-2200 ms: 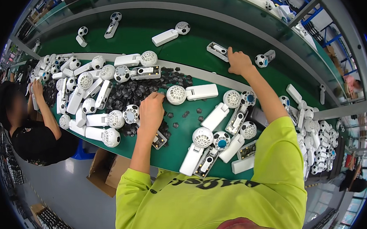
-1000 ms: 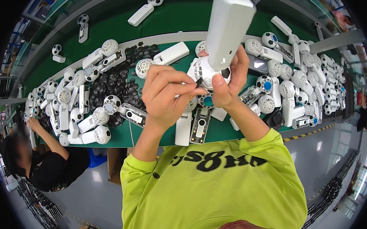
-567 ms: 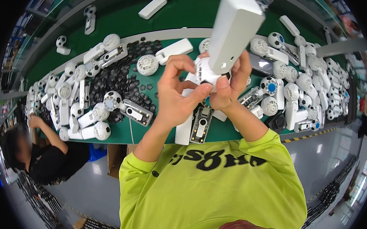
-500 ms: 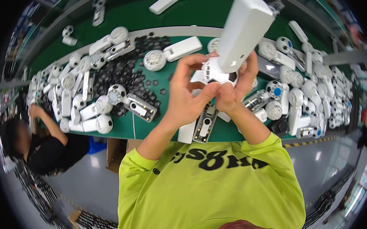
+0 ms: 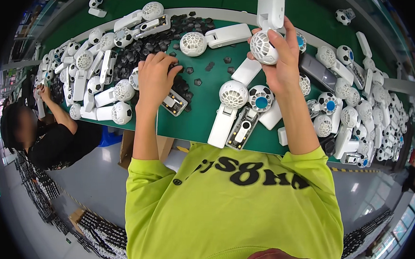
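Grip of the right hand (image 5: pixel 282 62) clamps a white ball-headed unit (image 5: pixel 262 47), best held steady; left hand (image 5: pixel 155 78), grip impossible to tell, should pick black pieces (image 5: pixel 129 56) singly.

On the right half of the green tabletop (image 5: pixel 199 116) we see a dark grey, glossy slab (image 5: pixel 318 72). At the tabletop's left end we have a co-worker (image 5: pixel 53 146) in black. Below the tabletop's near edge, toward its left, we find a blue stool (image 5: pixel 109 137), an open cardboard box (image 5: pixel 164 147) and grey floor (image 5: pixel 102 182); past its near right corner, yellow-and-black tape (image 5: pixel 355 170).
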The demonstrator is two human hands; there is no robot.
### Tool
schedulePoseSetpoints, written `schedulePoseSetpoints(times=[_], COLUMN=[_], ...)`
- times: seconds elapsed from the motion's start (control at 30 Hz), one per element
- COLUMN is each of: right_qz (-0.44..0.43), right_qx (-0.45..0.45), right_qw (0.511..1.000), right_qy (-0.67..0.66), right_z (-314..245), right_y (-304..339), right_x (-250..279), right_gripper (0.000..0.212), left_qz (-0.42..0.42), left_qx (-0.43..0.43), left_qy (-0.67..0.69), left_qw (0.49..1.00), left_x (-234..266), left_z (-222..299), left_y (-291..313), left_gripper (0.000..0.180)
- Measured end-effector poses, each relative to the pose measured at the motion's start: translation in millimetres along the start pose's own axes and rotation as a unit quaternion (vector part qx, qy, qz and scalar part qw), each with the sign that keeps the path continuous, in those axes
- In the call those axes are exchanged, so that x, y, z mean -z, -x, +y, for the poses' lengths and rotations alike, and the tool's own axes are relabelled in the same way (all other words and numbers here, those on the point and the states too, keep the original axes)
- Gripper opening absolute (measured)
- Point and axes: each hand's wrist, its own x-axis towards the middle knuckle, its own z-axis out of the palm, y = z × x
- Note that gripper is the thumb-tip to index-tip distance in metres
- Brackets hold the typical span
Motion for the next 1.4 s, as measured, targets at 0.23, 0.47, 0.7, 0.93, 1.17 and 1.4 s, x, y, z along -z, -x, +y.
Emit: schedulePoseSetpoints(times=[0.23,0.47,0.7,0.93,1.17,1.4], right_qz=[-0.013,-0.007,-0.004,0.034,0.012,-0.011], right_qx=[-0.117,-0.156,-0.132,-0.099,-0.101,-0.137], right_qw=[0.991,0.970,0.988,0.993,0.988,0.977], right_qy=[-0.067,-0.186,-0.081,-0.051,-0.120,-0.163], right_z=[9,8,14,17,13,13], right_y=[-1,-1,6,9,10,21], right_x=[19,19,11,11,9,4], right_gripper=[0.054,0.042,0.039,0.038,0.036,0.034], left_qz=[-0.124,-0.089,-0.056,0.061,0.200,0.079], left_qx=[-0.079,-0.092,-0.124,-0.160,-0.181,-0.028], left_qy=[0.058,0.287,0.442,0.356,0.374,0.509], left_qw=[0.987,0.949,0.887,0.919,0.887,0.857], left_x=[7,17,18,4,-16,-19], left_z=[-8,30,104,120,134,142], left_y=[-18,-16,-35,-48,-57,-44], left_gripper=[0.016,0.018,0.020,0.020,0.023,0.038])
